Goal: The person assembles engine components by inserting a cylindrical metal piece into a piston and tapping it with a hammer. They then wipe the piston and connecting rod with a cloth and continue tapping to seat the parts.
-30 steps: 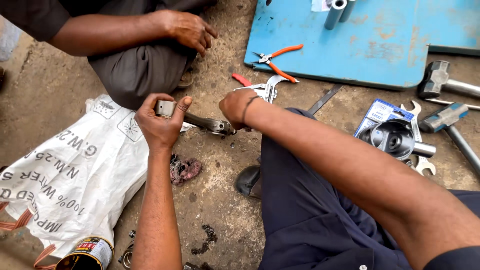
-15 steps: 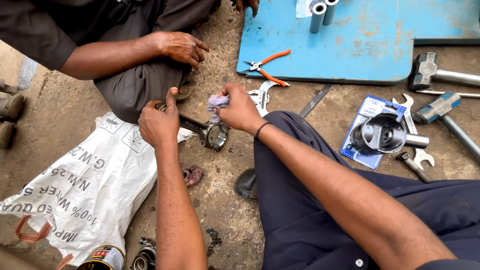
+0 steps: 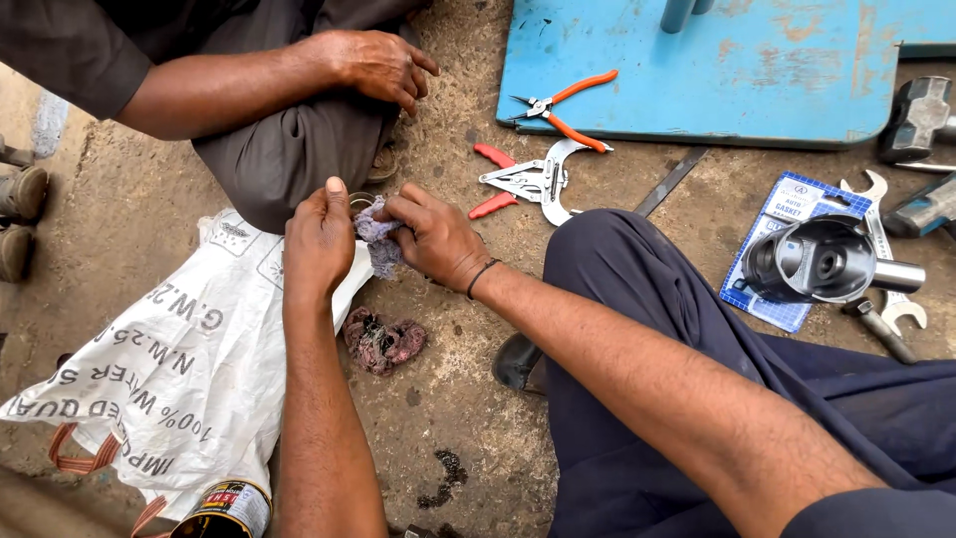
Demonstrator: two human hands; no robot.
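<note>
Both hands, left hand [image 3: 319,239] and right hand [image 3: 433,237], pinch a rag [image 3: 376,242].

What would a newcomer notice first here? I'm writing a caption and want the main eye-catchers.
At the centre, the left hand and right hand meet over a small greyish rag pressed between them. At right, a shiny metal piston lies on a blue packet. Above, orange-handled pliers rest on a blue board; another person's hand rests on a knee at top left.
</note>
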